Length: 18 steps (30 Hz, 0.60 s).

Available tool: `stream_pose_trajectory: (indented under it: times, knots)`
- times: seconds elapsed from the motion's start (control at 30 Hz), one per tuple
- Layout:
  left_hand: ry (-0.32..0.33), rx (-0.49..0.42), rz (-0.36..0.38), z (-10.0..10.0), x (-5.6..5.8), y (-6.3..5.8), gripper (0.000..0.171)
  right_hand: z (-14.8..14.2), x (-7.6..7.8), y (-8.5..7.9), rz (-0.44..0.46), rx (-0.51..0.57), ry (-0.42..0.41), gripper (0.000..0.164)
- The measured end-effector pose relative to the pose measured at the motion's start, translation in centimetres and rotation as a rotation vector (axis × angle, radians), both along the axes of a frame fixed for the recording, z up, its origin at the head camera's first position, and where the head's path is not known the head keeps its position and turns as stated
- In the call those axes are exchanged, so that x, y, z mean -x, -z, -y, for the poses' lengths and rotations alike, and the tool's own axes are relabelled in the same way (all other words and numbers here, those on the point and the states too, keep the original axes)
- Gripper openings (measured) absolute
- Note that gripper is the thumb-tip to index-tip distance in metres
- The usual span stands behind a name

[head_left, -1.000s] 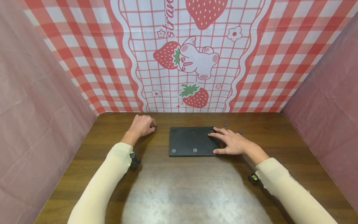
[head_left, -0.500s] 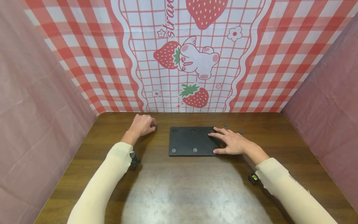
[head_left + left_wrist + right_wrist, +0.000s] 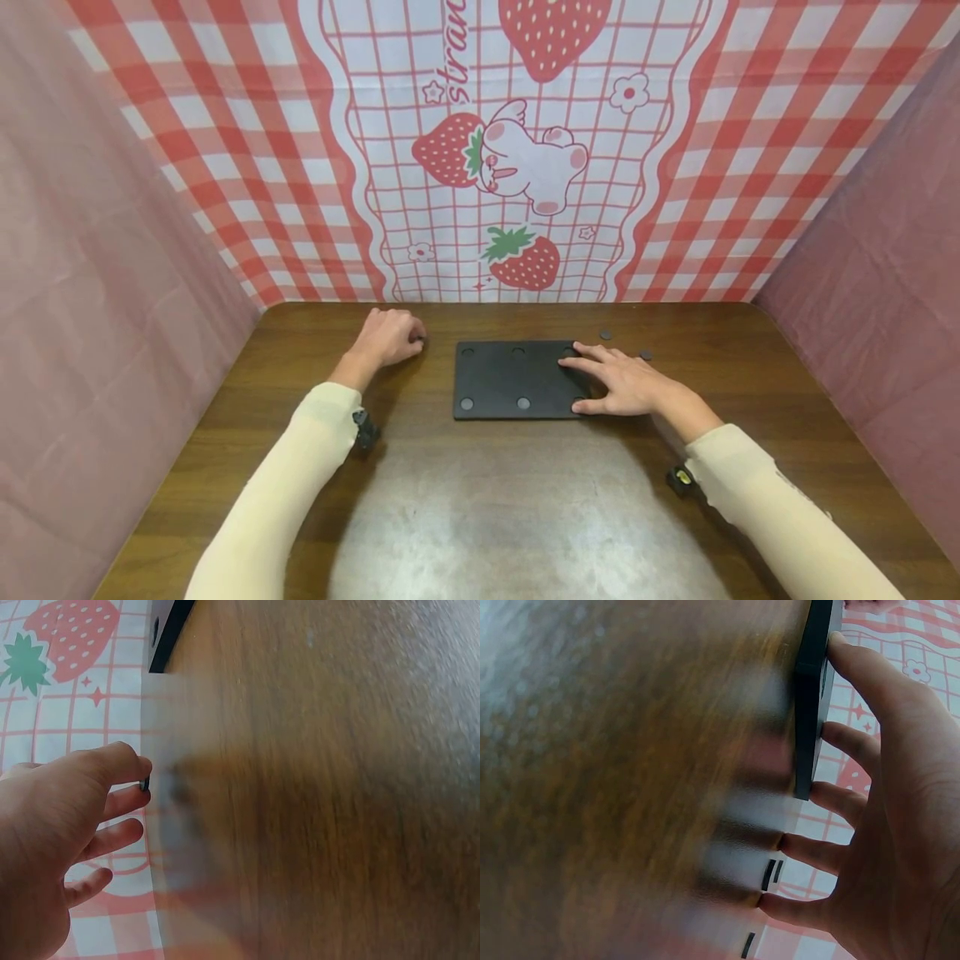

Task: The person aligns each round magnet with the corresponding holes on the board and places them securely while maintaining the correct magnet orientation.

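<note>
A flat black rectangular board [image 3: 517, 379] lies on the table, with round spots along its far and near edges. Two near-edge spots look lighter grey; the far ones are dark. Left of the board, my left hand [image 3: 386, 337] pinches a small dark disc [image 3: 145, 783] between thumb and index finger, its other fingers loosely bent. My right hand [image 3: 626, 379] spreads over the board's right end. In the right wrist view, thumb and two fingertips touch the board [image 3: 808, 727], while the other two fingers reach down to the table. The right-hand spots are partly hidden by the fingers.
Behind the right hand, small dark discs [image 3: 606, 335] lie loose on the wooden table [image 3: 525, 508], one [image 3: 646, 355] close to the knuckles. A strawberry-print checked cloth [image 3: 525, 167] hangs at the back edge, and pink curtains [image 3: 870, 250] close off both sides.
My left hand has shifted slightly right, towards the board, with the small disc between its fingertips. The right hand and the board have stayed in place.
</note>
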<state>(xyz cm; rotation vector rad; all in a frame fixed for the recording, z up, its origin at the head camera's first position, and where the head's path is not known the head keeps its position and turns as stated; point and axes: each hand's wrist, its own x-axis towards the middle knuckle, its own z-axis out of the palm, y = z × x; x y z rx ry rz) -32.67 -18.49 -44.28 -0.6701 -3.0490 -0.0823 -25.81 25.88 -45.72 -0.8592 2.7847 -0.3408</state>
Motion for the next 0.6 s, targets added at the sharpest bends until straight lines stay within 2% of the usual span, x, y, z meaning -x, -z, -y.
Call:
stream_pose_trajectory:
  times: [0.07,0.1,0.17,0.2,0.3,0.33,0.4,0.6]
  knots:
    - [0.008,0.002,0.009,-0.2,0.4,0.1,0.022,-0.1,0.0,0.0,0.001,-0.002,-0.001,0.085]
    - [0.024,-0.009,-0.001,0.3,1.5,1.3,0.023,-0.1,-0.1,0.0,0.002,-0.003,-0.001,0.085]
    - [0.047,-0.024,-0.040,0.8,2.9,3.2,0.022,0.0,-0.1,0.0,0.009,-0.003,0.000,0.085]
    - [0.049,-0.022,-0.036,0.8,3.0,3.2,0.023,0.0,-0.1,0.1,0.010,-0.005,0.001,0.085]
    - [0.054,-0.028,-0.050,0.5,2.5,3.0,0.024,0.0,0.0,0.1,0.011,-0.004,0.002,0.085]
    - [0.040,-0.021,-0.041,-0.2,1.5,1.8,0.024,0.0,0.0,0.1,0.011,-0.004,0.003,0.085]
    - [0.024,-0.008,-0.007,-1.0,0.1,-0.1,0.025,0.0,0.0,0.0,0.010,-0.003,0.002,0.085]
    - [0.028,-0.021,-0.026,-1.5,-0.2,-0.2,0.026,0.1,0.0,-0.1,0.008,-0.009,0.002,0.085]
